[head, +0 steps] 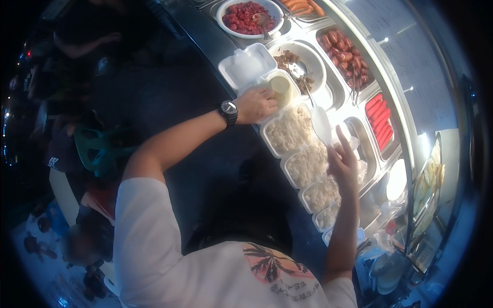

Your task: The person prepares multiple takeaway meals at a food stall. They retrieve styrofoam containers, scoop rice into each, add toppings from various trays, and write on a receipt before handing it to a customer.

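My left hand (256, 106), with a black watch on its wrist, curls its fingers at an opened foam box (248, 63). A round pale cup (280, 84) sits in that box, against my fingertips; whether they grip it is not visible. In my right hand (344, 161) is a white rice paddle (321, 122), its blade over the edge of the rice boxes. Several foam boxes filled with rice (289, 129) stand in a row towards me. Beyond the opened box, a white bowl (319, 63) holds brown chopped food and a metal spoon (298, 71).
Steel trays hold brown sausages (344, 56), red hot dogs (379, 119) and orange sausages (300, 7). A white bowl of red meat (248, 17) stands at the far end. A curved glass pane (408, 46) borders the right. Other people and a green chair (90, 148) are at left.
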A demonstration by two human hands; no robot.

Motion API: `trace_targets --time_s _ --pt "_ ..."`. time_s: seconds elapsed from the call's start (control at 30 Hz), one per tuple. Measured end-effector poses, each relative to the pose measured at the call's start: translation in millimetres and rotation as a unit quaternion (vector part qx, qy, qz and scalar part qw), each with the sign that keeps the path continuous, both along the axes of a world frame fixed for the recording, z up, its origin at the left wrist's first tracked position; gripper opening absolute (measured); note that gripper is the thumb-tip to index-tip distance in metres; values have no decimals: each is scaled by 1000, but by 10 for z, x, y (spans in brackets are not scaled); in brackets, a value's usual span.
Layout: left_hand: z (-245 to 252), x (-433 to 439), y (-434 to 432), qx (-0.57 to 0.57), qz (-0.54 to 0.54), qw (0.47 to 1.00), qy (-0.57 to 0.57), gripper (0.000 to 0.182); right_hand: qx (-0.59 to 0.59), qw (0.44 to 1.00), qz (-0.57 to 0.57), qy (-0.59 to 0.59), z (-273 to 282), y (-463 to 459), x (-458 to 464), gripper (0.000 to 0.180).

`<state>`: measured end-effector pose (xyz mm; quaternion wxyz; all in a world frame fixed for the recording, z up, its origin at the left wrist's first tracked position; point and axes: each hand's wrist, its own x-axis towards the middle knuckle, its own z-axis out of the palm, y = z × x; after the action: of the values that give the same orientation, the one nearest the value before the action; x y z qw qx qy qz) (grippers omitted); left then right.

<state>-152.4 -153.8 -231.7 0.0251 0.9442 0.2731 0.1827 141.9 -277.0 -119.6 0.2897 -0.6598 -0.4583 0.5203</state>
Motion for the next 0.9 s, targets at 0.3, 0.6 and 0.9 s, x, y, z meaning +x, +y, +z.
trace_targets --time_s 0.3,0.6,0.9 --pt "-136 -290 -566 -237 359 601 -674 24 117 958 91 -247 -813 807 -1006 35" --pt "-524 389 -494 -167 339 427 -822 39 83 934 112 -328 -848 714 -1440 35" --pt "-653 576 -411 -185 312 388 -847 55 89 907 160 -379 -1037 522 -1660 44"
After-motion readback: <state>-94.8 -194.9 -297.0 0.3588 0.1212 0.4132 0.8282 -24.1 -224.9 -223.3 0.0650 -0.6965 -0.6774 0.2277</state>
